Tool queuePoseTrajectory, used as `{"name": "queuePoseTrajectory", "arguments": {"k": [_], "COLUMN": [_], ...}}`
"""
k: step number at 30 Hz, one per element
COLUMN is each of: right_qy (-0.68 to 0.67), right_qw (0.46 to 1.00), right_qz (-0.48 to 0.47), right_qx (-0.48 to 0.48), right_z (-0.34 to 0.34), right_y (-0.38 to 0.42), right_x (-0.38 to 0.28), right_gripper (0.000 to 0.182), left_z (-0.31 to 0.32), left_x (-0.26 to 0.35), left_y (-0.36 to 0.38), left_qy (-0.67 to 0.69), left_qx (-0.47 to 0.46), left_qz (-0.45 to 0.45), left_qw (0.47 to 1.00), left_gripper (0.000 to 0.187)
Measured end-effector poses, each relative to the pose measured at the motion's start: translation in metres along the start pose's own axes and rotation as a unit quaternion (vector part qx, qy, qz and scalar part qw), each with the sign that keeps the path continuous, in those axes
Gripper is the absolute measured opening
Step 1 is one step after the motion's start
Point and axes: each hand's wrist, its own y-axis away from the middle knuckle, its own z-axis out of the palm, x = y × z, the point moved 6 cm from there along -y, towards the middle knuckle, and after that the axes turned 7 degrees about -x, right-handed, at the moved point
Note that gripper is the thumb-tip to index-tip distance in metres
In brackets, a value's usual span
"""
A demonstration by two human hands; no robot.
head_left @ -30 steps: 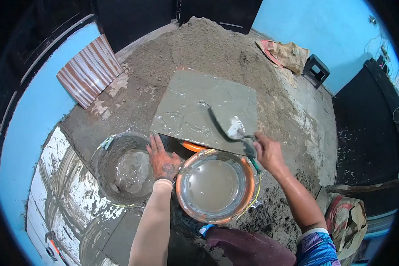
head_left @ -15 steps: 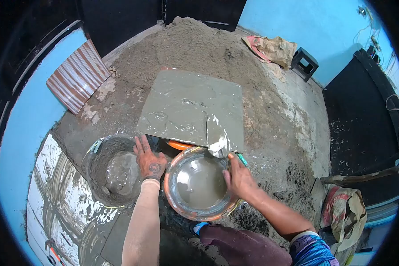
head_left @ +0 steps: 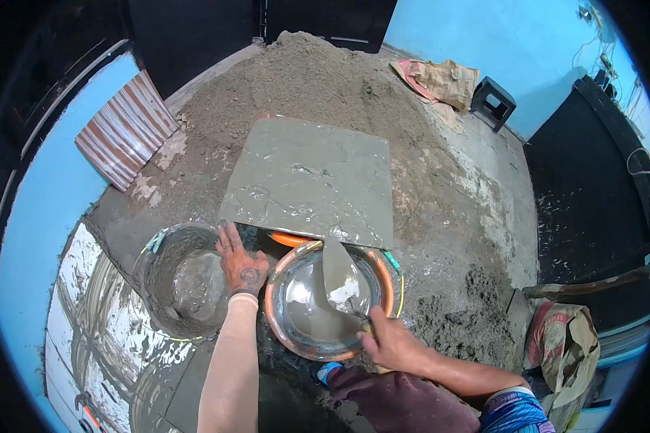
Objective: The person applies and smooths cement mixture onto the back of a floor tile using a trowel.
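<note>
A square slab (head_left: 310, 180) coated with wet grey mortar rests across an orange bowl. My left hand (head_left: 241, 267) is at its near left corner, fingers apart, beside the mortar bucket (head_left: 188, 278). In my right hand (head_left: 391, 340) is the handle of a trowel (head_left: 339, 274). The trowel's blade points away from me over an orange-rimmed basin (head_left: 388, 285) of cloudy water, its tip at the slab's near edge.
Behind the slab rises a heap of sand (head_left: 296, 79). A corrugated sheet (head_left: 126, 130) leans at the left wall. A black stool (head_left: 492, 105) and a paper sack (head_left: 444, 81) lie at the back right; another sack (head_left: 563, 346) is at the right.
The trowel has come off the slab's top and down over the basin. My right hand has moved nearer to me. My left hand has barely shifted.
</note>
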Motion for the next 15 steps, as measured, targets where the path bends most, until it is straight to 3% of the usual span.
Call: {"name": "queuePoseTrajectory", "arguments": {"k": [4, 5, 9, 12, 15], "right_qy": [-0.058, -0.038, -0.270, -0.492, -0.561], "right_qw": [0.998, 0.997, 0.945, 0.869, 0.818], "right_qz": [0.019, -0.031, -0.136, -0.030, -0.115], "right_qx": [0.013, 0.057, 0.127, 0.041, -0.050], "right_z": [-0.035, -0.036, -0.056, -0.083, -0.101], "right_y": [0.012, 0.012, -0.019, -0.039, -0.055], "right_x": [0.005, 0.022, 0.067, 0.102, 0.142], "right_gripper": [0.038, 0.035, 0.026, 0.030, 0.037], "left_z": [-0.001, -0.001, -0.002, -0.001, -0.002], "left_x": [0.002, 0.002, 0.003, 0.002, 0.003], "left_y": [0.001, 0.001, -0.001, -0.001, -0.001], "left_qy": [0.007, 0.010, 0.001, 0.003, 0.009], "left_qx": [-0.006, -0.005, -0.014, -0.011, -0.012], "left_qz": [-0.003, -0.002, -0.008, -0.001, -0.003], "left_qw": [1.000, 1.000, 1.000, 1.000, 1.000], "left_gripper": [0.096, 0.096, 0.097, 0.098, 0.099]}}
